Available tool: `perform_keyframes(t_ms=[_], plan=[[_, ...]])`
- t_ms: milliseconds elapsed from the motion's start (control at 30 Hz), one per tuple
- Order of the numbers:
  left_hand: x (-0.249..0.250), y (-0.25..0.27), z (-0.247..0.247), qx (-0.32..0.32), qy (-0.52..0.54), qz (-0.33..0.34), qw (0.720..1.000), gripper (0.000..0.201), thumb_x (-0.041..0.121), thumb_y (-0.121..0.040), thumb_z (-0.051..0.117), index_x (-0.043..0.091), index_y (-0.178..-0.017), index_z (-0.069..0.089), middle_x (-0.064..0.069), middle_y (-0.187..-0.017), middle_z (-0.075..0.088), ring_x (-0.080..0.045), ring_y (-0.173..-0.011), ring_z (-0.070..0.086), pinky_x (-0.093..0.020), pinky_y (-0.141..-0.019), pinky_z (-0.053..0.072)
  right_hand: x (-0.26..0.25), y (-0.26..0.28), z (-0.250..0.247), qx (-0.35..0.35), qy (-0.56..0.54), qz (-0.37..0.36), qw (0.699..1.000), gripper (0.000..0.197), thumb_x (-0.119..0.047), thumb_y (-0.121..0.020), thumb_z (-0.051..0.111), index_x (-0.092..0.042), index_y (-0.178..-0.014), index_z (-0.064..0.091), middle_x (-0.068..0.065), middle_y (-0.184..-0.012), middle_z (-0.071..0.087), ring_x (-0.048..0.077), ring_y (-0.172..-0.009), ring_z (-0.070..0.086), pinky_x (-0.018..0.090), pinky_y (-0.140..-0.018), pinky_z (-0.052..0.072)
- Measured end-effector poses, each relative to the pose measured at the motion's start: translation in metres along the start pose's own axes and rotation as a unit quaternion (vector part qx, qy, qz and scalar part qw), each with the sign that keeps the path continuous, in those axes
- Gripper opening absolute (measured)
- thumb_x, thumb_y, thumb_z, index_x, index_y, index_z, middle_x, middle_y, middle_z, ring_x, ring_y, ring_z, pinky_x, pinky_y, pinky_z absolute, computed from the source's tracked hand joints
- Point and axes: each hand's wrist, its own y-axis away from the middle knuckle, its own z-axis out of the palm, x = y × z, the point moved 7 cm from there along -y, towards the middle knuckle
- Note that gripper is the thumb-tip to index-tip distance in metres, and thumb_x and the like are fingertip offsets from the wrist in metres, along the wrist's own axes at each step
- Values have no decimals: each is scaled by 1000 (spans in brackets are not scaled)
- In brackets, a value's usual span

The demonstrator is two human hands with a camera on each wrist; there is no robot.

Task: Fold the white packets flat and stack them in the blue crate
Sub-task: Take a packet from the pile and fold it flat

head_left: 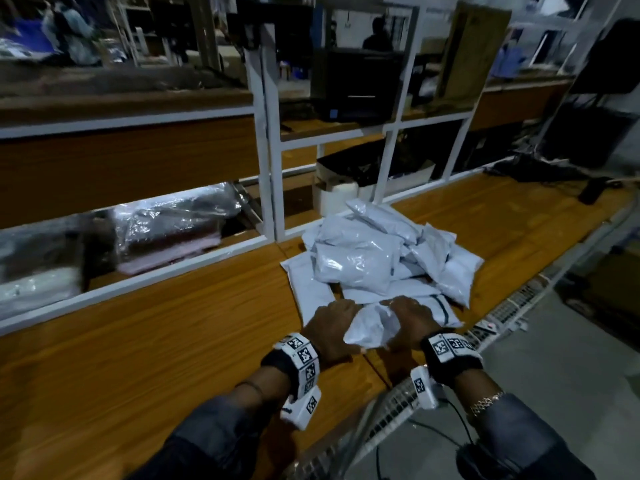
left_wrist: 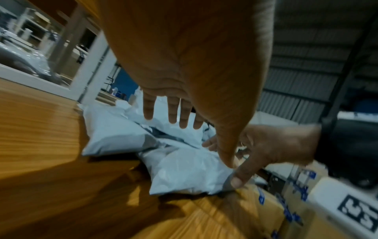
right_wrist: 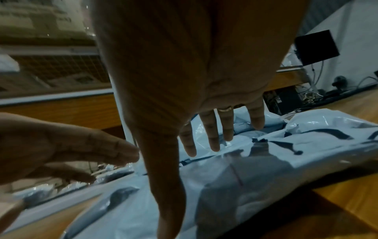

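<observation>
Nearest, at the worktop [head_left: 173,334] edge, one white packet [head_left: 372,327] lies directly under and between both hands, its long axis running left to right. The left hand [head_left: 332,329] and right hand [head_left: 410,320] rest on it with fingers spread and straight, equally near. The wrist views show the straight fingers [left_wrist: 171,111]; the head view alone shows the pile of packets [head_left: 377,251] beyond. No blue crate shows.

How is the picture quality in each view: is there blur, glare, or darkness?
Head view: dim room, bent straight lines, glare on the white packets. Left wrist view: the left hand fills the frame, and the wooden table is smeared by motion. Right wrist view: the right hand is dark, the background soft.
</observation>
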Motion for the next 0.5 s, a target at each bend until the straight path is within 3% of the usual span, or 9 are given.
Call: perform_keyframes(t_ms=[100, 200, 300, 400, 500], plan=[[-1, -16, 10, 40, -29, 11, 999, 80, 61, -69, 77, 9, -126, 55, -11, -119, 60, -32, -110, 57, -51, -91, 50, 7, -19, 11, -36, 67, -5, 997, 124, -56, -49, 91, -36, -152, 24, 0, -145, 33, 28, -139, 35, 40, -114, 32], [-6, -22, 27, 9, -78, -8, 997, 100, 68, -53, 84, 8, -125, 50, -9, -114, 68, -29, -107, 66, -48, -90, 57, 2, -28, 14, -38, 100, -36, 994, 125, -52, -49, 93, -32, -153, 26, 6, -143, 29, 33, -137, 33, 41, -113, 34], [-12, -27, 49, 1, -106, 19, 994, 110, 67, -44, 88, 4, -127, 50, -14, -111, 72, -35, -105, 70, -56, -84, 58, -6, -30, 13, -17, 128, -60, 990, 114, -47, -56, 92, -27, -151, 32, 8, -141, 32, 32, -134, 34, 39, -112, 35], [-17, -30, 53, 1, -91, 5, 996, 86, 56, -51, 88, 2, -114, 65, -14, -99, 71, -36, -92, 70, -49, -82, 57, -8, -27, 11, 15, 113, -71, 991, 96, -43, -62, 90, -25, -143, 42, 5, -137, 35, 28, -131, 35, 36, -108, 35], [-17, -30, 45, 16, -54, 17, 998, 52, 45, -72, 78, 5, -101, 63, -13, -88, 64, -35, -81, 62, -45, -77, 46, -14, -20, 6, 21, 90, -82, 992, 86, -46, -65, 87, -23, -138, 48, 5, -138, 38, 27, -133, 35, 36, -110, 32]])
